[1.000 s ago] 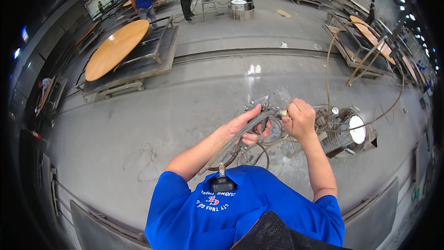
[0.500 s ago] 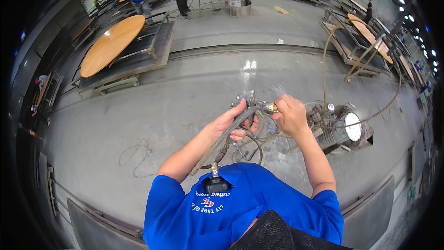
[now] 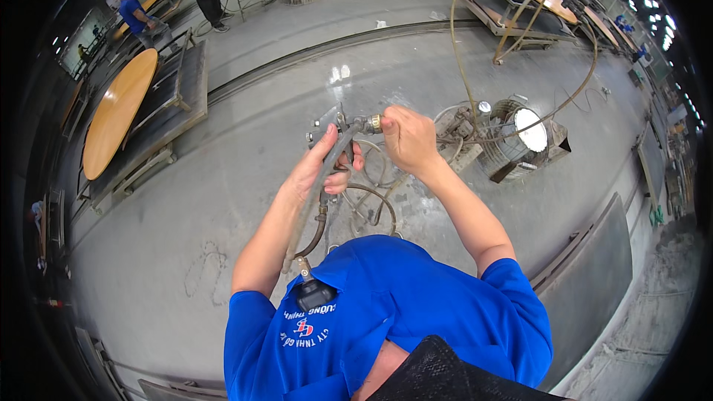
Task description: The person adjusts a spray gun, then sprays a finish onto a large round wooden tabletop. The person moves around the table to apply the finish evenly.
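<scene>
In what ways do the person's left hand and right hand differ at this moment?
The left hand wraps the body of the spray gun, while the right hand closes at its brass-coloured ring. The left hand's thumb lies extended, whereas the right hand is curled like a fist. Both are bare.

The left grip (image 3: 316, 168) has open room over the floor (image 3: 215, 186) to its left, as far as the cart (image 3: 195, 96) carrying an oval board (image 3: 120, 115). Past the right grip (image 3: 410, 139), a pump (image 3: 463, 123), a round container (image 3: 529, 132) and a long arching hose (image 3: 453, 22) stand in the way, while looped tubing (image 3: 394, 214) crowds the space beneath the spray gun (image 3: 347, 134).
</scene>
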The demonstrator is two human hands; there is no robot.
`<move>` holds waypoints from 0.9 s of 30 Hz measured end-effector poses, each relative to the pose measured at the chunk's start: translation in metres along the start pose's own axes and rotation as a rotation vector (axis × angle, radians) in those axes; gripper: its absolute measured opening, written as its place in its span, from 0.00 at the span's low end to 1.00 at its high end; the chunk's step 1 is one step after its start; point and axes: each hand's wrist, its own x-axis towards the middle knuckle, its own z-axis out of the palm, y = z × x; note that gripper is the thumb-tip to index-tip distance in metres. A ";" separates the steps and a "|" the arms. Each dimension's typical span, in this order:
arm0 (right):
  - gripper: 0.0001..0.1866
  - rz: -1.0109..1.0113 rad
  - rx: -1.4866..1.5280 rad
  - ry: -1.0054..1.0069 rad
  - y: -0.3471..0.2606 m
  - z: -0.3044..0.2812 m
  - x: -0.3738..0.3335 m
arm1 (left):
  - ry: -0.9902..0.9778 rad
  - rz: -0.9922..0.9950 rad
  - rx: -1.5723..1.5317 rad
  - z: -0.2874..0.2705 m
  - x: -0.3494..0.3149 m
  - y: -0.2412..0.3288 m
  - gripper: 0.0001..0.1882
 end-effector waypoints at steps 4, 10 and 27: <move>0.29 0.207 0.115 0.016 -0.007 0.002 -0.005 | 0.091 0.061 0.157 0.005 0.004 0.000 0.34; 0.29 0.253 0.222 0.086 -0.004 -0.003 0.002 | 0.067 0.053 0.179 0.007 0.016 0.009 0.34; 0.41 0.640 0.925 0.112 0.060 0.018 -0.011 | 0.126 0.332 0.268 0.059 0.064 0.055 0.29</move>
